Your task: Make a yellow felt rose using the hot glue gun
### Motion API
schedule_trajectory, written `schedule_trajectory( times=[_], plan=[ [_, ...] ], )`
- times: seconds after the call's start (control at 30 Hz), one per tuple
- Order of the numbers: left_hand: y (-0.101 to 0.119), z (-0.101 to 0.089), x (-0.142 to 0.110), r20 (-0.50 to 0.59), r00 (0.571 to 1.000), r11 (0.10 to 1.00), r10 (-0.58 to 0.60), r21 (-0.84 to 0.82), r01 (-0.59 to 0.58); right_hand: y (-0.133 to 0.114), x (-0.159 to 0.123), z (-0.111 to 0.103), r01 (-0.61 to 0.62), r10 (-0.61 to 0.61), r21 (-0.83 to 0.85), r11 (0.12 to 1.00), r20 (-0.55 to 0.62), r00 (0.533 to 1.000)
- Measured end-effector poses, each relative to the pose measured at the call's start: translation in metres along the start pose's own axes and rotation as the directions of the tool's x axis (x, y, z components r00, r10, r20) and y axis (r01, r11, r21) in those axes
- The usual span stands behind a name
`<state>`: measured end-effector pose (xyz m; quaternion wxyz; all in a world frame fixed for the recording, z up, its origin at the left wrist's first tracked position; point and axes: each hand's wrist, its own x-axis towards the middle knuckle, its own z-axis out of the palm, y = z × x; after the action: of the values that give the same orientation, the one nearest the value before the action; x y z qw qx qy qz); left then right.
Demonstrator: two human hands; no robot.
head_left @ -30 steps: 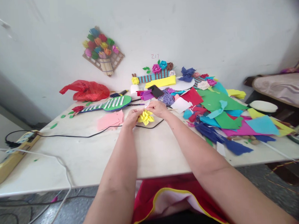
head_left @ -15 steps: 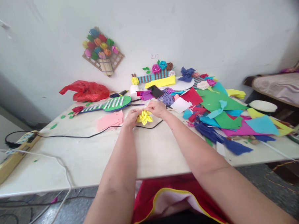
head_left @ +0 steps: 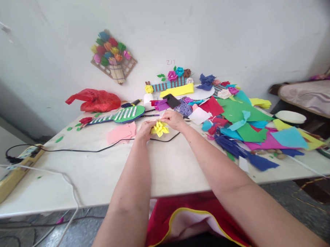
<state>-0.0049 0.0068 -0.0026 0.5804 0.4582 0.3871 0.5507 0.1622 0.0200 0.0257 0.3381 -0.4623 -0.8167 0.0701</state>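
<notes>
Both my hands meet over the middle of the white table (head_left: 101, 170), pinching a yellow paper flower (head_left: 159, 128). My left hand (head_left: 145, 131) grips its left side with curled fingers. My right hand (head_left: 175, 119) holds the top right of the flower, fingers closed on the petals. A black cable (head_left: 100, 149) runs on the table just under the flower. Pink paper squares (head_left: 121, 132) lie left of my left hand.
A heap of coloured paper sheets (head_left: 247, 125) covers the right half of the table. A green paddle-shaped craft (head_left: 121, 114), a red plastic bag (head_left: 95, 100), a black phone (head_left: 172, 100) and finished paper flowers (head_left: 176, 79) stand along the wall. A power strip (head_left: 19, 162) sits at the left.
The yellow flower has turned slightly and risen a little between my fingers. My arms have stayed in place.
</notes>
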Motion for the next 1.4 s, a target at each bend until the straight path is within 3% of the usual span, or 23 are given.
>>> schedule_trajectory(
  times=[0.6, 1.4],
  plan=[
    [0.006, 0.003, -0.005, -0.031, 0.999, 1.0, 0.017, 0.009, -0.017, 0.0, 0.0, 0.003, 0.033, -0.029, 0.063, 0.997, -0.061, 0.998],
    [0.004, -0.005, 0.0, -0.001, 0.999, 0.996, 0.043, 0.076, -0.042, 0.01, 0.001, 0.002, 0.11, -0.108, -0.007, 0.994, 0.107, 0.988]
  ],
)
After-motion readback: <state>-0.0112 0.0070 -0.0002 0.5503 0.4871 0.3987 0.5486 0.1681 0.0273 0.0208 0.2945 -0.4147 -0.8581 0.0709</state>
